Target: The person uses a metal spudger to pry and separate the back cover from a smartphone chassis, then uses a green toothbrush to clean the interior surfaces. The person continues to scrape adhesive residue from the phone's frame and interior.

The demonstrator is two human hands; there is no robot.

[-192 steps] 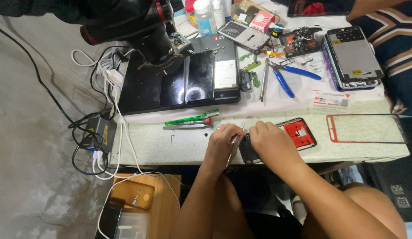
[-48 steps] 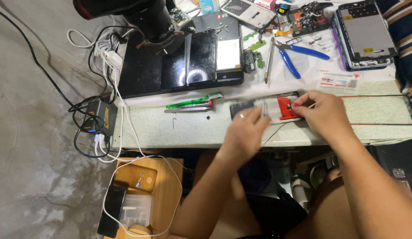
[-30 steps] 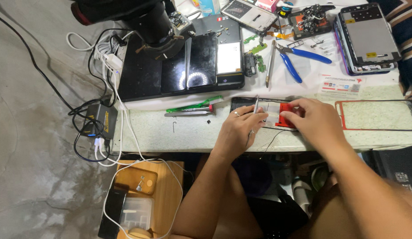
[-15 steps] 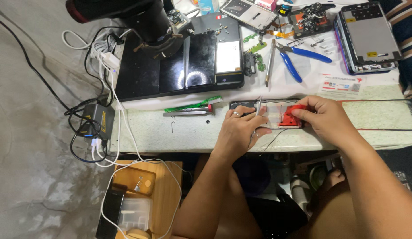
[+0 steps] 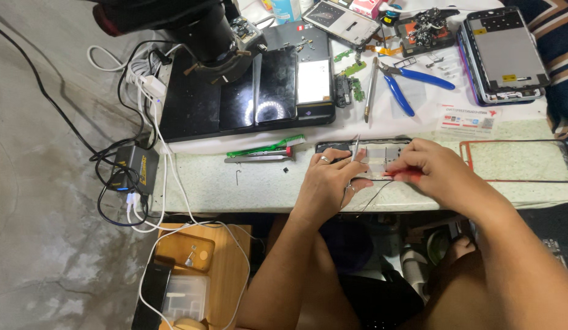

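Observation:
An opened phone frame (image 5: 382, 150) lies flat near the front edge of the white worktable (image 5: 259, 183). My left hand (image 5: 330, 180) rests on its left end and pinches metal tweezers (image 5: 355, 146), tips pointing up toward the frame. My right hand (image 5: 433, 168) covers the frame's right end, fingers curled on a small red part (image 5: 401, 175) that barely shows under them. A thin dark wire (image 5: 372, 194) trails from under my hands toward the table edge.
A green toothbrush (image 5: 269, 146) and a metal tool (image 5: 259, 159) lie left of my hands. A thin red phone bezel (image 5: 516, 162) lies right. Behind are a black microscope base (image 5: 235, 98), blue pliers (image 5: 412, 82), circuit boards, another phone frame (image 5: 504, 52). Cables and a power brick (image 5: 134, 168) hang left.
Earlier my hands held a phone part at the table edge. Since then they moved onto the frame lying flat, the left hand took the tweezers, and the right hand closed over the red part.

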